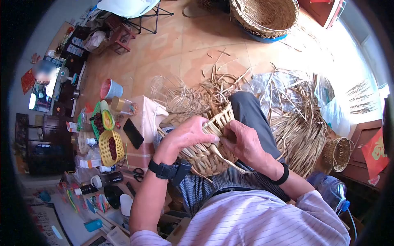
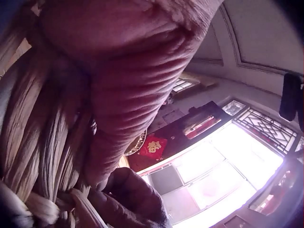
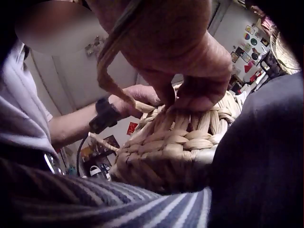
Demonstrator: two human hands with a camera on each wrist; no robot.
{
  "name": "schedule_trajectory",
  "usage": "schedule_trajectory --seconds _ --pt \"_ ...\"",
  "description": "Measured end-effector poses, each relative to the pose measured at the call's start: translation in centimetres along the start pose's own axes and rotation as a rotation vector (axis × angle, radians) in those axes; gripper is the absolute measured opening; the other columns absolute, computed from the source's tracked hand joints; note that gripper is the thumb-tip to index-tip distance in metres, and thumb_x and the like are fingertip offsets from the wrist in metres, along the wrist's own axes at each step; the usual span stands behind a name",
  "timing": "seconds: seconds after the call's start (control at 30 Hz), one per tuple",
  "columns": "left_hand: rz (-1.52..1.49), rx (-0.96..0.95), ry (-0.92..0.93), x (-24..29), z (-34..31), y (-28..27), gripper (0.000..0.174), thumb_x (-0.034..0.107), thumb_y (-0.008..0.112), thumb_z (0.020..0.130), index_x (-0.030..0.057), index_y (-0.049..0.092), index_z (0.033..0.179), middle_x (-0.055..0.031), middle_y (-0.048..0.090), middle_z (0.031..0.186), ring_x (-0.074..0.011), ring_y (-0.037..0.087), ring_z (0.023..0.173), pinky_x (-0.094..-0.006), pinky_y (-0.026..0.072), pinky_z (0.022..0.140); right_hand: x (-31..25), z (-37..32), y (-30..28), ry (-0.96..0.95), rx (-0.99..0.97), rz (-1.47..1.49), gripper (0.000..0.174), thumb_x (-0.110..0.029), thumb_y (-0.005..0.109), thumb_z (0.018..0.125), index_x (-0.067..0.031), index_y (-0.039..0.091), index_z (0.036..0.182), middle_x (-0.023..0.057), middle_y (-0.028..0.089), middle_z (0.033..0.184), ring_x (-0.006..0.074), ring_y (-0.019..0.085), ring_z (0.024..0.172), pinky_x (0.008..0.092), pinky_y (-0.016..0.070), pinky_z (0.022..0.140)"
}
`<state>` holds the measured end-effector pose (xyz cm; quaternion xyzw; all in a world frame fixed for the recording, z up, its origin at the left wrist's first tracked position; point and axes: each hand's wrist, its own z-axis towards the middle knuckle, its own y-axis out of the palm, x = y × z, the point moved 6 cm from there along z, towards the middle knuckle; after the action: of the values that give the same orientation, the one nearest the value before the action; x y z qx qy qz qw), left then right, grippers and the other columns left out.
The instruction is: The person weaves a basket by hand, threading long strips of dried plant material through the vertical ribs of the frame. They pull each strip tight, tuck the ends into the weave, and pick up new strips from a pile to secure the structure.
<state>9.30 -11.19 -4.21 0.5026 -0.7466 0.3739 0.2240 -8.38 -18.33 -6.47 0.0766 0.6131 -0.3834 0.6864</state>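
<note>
A small basket (image 1: 205,160) woven from pale dried straw sits in the person's lap, with loose strand ends sticking out. The left hand (image 1: 189,133) grips the basket's upper edge from the left, its thumb lying along the weave. At the near right side of the rim, the right hand (image 1: 245,144) has its fingers curled and pinches a straw strand (image 3: 105,71) at the weave. That strand loops out past the right hand in the right wrist view. In the left wrist view the thick braided wall (image 2: 40,137) fills the left side, right under the left hand.
Piles of loose straw (image 1: 301,139) spread over the floor to the right and ahead. At left, a table holds a phone (image 1: 133,133), a yellow basket (image 1: 106,141) and scissors (image 1: 138,174). A large woven basket (image 1: 266,30) stands at the back, a water jug (image 1: 328,190) at right.
</note>
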Motion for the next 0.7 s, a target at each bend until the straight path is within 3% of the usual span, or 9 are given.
schedule_trajectory --seconds 0.1,0.23,0.27,0.3,0.33,0.43,0.5,0.57,0.7 --pt "0.11 0.032 -0.004 0.2 0.1 -0.3 0.05 0.032 0.088 0.081 -0.0037 0.077 0.114 -0.0067 0.079 0.094 -0.0115 0.068 0.085 -0.0336 0.0576 0.082 0.7 -0.2 0.6 0.02 0.016 0.011 0.027 -0.007 0.081 0.086 -0.0031 0.062 0.106 0.0176 0.065 0.09 0.0344 0.07 0.08 0.0432 0.0568 0.073" --pt "0.18 0.01 -0.028 -0.1 -0.1 -0.3 0.043 0.033 0.085 0.079 -0.0027 0.076 0.1 -0.0024 0.069 0.078 -0.0112 0.061 0.072 -0.0355 0.0501 0.065 1.4 -0.7 1.0 0.13 0.014 0.254 0.016 0.001 0.072 0.089 -0.0028 0.06 0.1 0.0154 0.061 0.086 0.029 0.06 0.076 0.0391 0.0522 0.072" --pt "0.063 0.011 0.167 0.4 -0.6 -0.4 0.04 0.035 0.084 0.082 -0.002 0.074 0.092 0.0001 0.062 0.073 -0.0104 0.056 0.068 -0.0358 0.0441 0.059 1.6 -0.8 1.2 0.131 -0.01 0.265 0.016 0.003 0.071 0.089 -0.0029 0.062 0.101 0.013 0.06 0.086 0.0261 0.059 0.077 0.0375 0.0515 0.072" --pt "0.002 -0.053 0.227 -0.7 -0.1 -0.2 0.04 0.037 0.082 0.084 -0.0018 0.072 0.086 -0.0012 0.061 0.072 -0.0111 0.056 0.068 -0.0353 0.0443 0.059 1.7 -1.0 1.3 0.133 -0.034 0.276 0.017 0.005 0.07 0.088 -0.003 0.063 0.102 0.0106 0.059 0.087 0.0232 0.058 0.078 0.036 0.0508 0.072" --pt "0.18 0.045 0.206 -1.8 0.3 -0.5 0.044 0.041 0.083 0.082 -0.0022 0.072 0.084 -0.0038 0.06 0.069 -0.0131 0.055 0.064 -0.036 0.0444 0.059 1.1 -0.6 1.1 0.003 -0.047 0.233 0.022 0.007 0.068 0.085 -0.003 0.065 0.105 0.0106 0.059 0.089 0.0232 0.06 0.079 0.0356 0.0509 0.073" --pt "0.146 -0.081 0.104 -2.0 1.0 -0.3 0.041 0.038 0.084 0.079 -0.0013 0.073 0.088 -0.0005 0.065 0.07 -0.012 0.056 0.063 -0.0357 0.0456 0.059 -0.8 -0.3 0.4 -0.059 -0.109 0.14 0.04 0.011 0.063 0.081 -0.0026 0.07 0.118 0.0096 0.058 0.09 0.0219 0.06 0.079 0.0339 0.05 0.072" --pt "-0.203 -0.132 0.072 -2.4 0.1 -0.1 0.036 0.028 0.088 0.076 -0.0015 0.076 0.094 -0.0032 0.073 0.077 -0.0139 0.065 0.066 -0.0336 0.0497 0.06 -1.6 -0.2 0.1 -0.109 -0.132 0.058 0.037 0.009 0.068 0.086 -0.0032 0.069 0.12 0.0109 0.056 0.09 0.0272 0.06 0.077 0.0369 0.0504 0.071" --pt "-0.197 -0.195 -0.072 -1.5 -0.5 -0.2 0.033 0.021 0.09 0.075 -0.0004 0.077 0.097 -0.0048 0.076 0.082 -0.0162 0.07 0.07 -0.0346 0.0544 0.063 -2.4 -0.6 -0.1 -0.231 -0.13 -0.083 0.044 0.008 0.071 0.083 -0.0054 0.07 0.125 0.0124 0.059 0.093 0.0308 0.064 0.077 0.0399 0.0527 0.069" --pt "-0.269 -0.251 -0.124 -2.0 0.0 0.6 0.031 0.015 0.091 0.076 0.0008 0.079 0.101 -0.0074 0.079 0.088 -0.018 0.072 0.074 -0.0362 0.0571 0.068 -1.4 -2.0 0.2 -0.286 -0.081 -0.161 0.051 0.007 0.078 0.078 -0.005 0.072 0.126 0.0107 0.06 0.09 0.0274 0.064 0.074 0.0398 0.0517 0.063"
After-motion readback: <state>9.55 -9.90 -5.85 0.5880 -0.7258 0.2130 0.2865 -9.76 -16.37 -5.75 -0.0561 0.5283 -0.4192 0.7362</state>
